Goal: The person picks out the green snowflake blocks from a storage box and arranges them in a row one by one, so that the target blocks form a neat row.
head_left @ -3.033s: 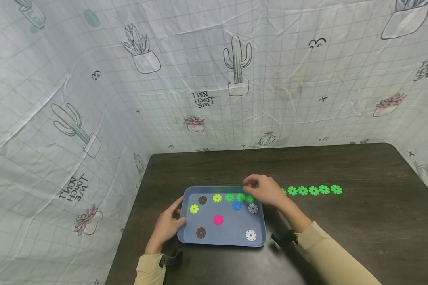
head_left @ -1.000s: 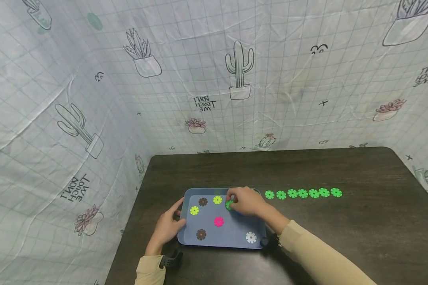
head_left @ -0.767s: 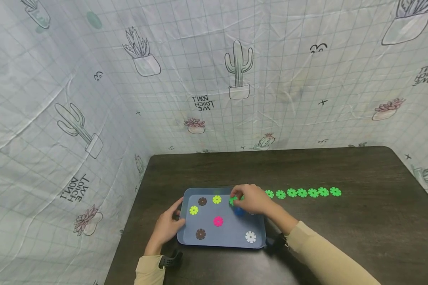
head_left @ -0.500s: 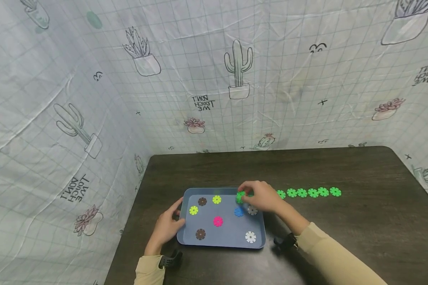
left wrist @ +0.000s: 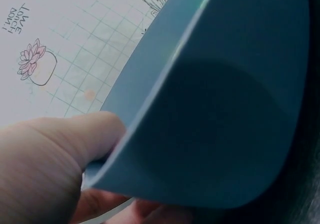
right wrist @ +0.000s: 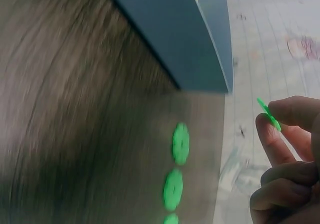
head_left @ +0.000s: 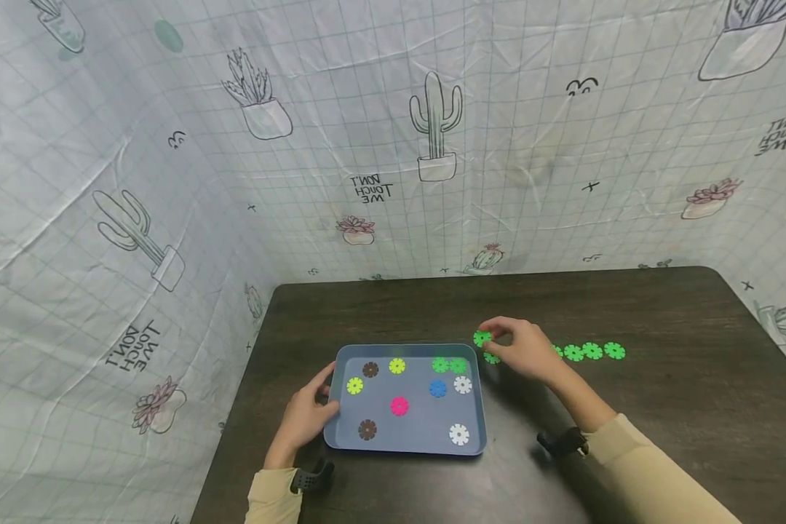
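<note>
A blue-grey tray point(head_left: 406, 447) lies on the dark table, holding several flower-shaped discs: two green point(head_left: 440, 365), yellow point(head_left: 397, 366), brown point(head_left: 367, 429), white point(head_left: 459, 434), one pink point(head_left: 399, 406) and one blue point(head_left: 437, 388). My left hand point(head_left: 303, 416) grips the tray's left rim, thumb over the wall, as the left wrist view also shows. My right hand point(head_left: 522, 351), just past the tray's back right corner, pinches a green disc point(head_left: 482, 338) between thumb and fingertips. In the right wrist view that disc point(right wrist: 270, 115) is held edge-on, off the table.
A row of green discs point(head_left: 592, 351) runs along the table point(head_left: 668, 407) right of the tray; my right hand hides part of it. One row disc point(head_left: 492, 358) lies beside the tray's corner. A patterned cloth point(head_left: 517, 211) stands behind and left of the table.
My right hand has moved right, carrying the green disc from over the tray out past its right rim. My left hand has stayed on the tray.
</note>
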{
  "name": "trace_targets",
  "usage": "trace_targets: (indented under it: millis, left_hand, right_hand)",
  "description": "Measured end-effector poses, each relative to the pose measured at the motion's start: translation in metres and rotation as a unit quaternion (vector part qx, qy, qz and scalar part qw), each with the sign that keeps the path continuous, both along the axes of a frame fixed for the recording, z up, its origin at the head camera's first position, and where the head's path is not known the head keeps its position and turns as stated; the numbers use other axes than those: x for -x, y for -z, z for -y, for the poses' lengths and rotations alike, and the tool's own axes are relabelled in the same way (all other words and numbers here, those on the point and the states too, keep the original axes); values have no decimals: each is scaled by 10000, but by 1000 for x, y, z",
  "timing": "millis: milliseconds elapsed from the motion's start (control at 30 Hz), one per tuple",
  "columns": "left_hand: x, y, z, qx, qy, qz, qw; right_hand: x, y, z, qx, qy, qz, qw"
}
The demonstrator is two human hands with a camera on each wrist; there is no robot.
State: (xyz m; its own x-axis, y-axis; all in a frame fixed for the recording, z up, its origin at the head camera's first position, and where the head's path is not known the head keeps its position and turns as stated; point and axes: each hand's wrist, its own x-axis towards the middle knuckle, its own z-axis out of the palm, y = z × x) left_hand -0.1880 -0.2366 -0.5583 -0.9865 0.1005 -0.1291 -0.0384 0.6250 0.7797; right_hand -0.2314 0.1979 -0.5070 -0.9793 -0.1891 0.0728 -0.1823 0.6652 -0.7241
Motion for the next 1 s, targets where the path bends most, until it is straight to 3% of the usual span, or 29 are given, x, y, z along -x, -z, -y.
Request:
trace_targets:
  millis: [233, 567, 800, 1000]
  left_hand:
    - [0, 1, 0, 36, -26, 33, 10000]
    - [-1, 1, 1, 26, 28, -18, 10000]
    - [-1, 2, 1, 24, -22, 60, 10000]
    - [-1, 2, 2, 10, -7, 33, 10000]
  right_hand:
    - [-1, 5, -42, -180, 357, 17, 9992]
    - [-13, 7, -120, -442, 771, 262, 9957]
    - [-30, 19, -170, -736, 1409, 358, 9866]
    - [-43, 32, -194, -969, 2043, 393, 9733]
